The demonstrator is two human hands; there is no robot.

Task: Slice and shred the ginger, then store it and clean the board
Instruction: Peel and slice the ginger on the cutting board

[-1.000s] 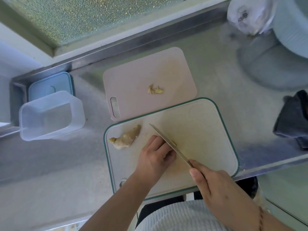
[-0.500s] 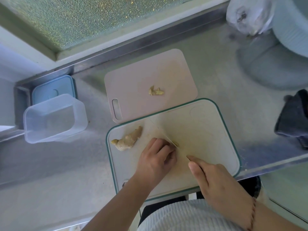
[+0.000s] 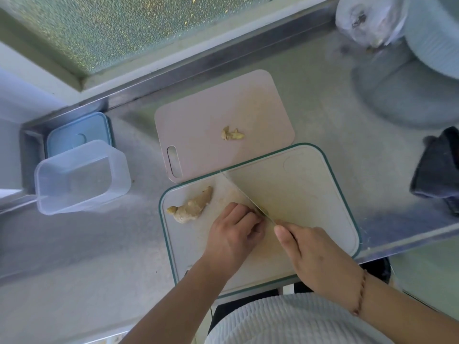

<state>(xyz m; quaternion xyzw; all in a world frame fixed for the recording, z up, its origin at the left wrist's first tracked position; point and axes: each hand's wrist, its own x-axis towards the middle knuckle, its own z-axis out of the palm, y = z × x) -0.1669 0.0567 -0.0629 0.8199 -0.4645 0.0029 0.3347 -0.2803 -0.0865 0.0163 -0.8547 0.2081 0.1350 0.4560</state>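
A white cutting board (image 3: 310, 194) with a green rim lies in front of me. My left hand (image 3: 236, 232) curls its fingers over a small ginger piece (image 3: 263, 210), mostly hidden under them. My right hand (image 3: 315, 254) grips the knife (image 3: 244, 193), forefinger along the spine, blade edge-on against the left fingertips and down on that piece. A larger ginger chunk (image 3: 192, 206) lies at the board's left end. Ginger scraps (image 3: 232, 134) sit on the pink board (image 3: 198, 120) behind.
A clear plastic tub (image 3: 82, 177) stands left on the steel counter, its blue lid (image 3: 77, 135) behind it. A dark cloth (image 3: 437, 170) lies at the right edge. A plastic bag (image 3: 367, 18) and a pale ribbed vessel (image 3: 437, 38) stand at the back right.
The knife blade has turned from lying flat-looking to edge-on and come down against my left fingertips. My right hand has moved in closer. The view shifted slightly.
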